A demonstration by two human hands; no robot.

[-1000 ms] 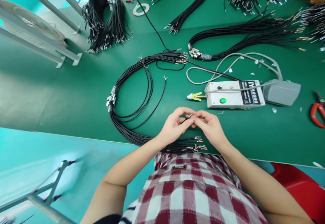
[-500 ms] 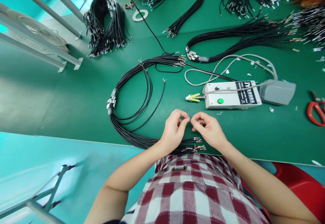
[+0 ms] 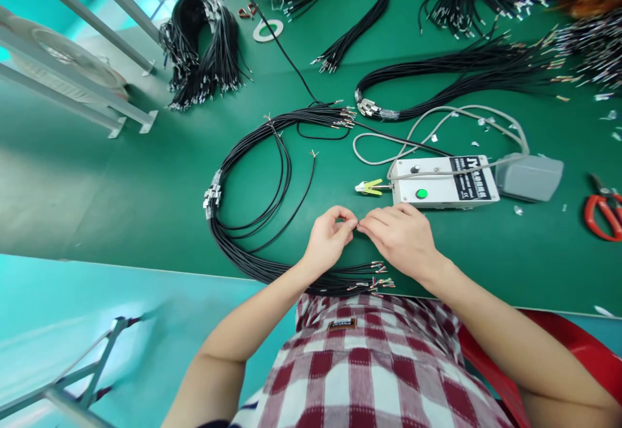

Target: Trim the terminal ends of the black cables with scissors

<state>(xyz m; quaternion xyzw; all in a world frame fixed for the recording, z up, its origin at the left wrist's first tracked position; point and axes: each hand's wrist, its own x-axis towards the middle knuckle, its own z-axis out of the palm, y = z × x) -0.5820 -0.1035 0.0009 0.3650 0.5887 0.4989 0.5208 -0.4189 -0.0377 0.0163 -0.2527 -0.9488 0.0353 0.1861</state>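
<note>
Centre frame: left hand (image 3: 326, 241) and right hand (image 3: 401, 237) both pinched narrow on a thin wire end (image 3: 357, 226) (barely visible). Judged light, limp, easily bent; best held near tip. Cable bundle (image 3: 253, 175) left of hands.

Left hand (image 3: 328, 240) and right hand (image 3: 401, 237) pinch a wire end (image 3: 357, 225) (tiny, blurred) near the white box (image 3: 442, 182).
</note>
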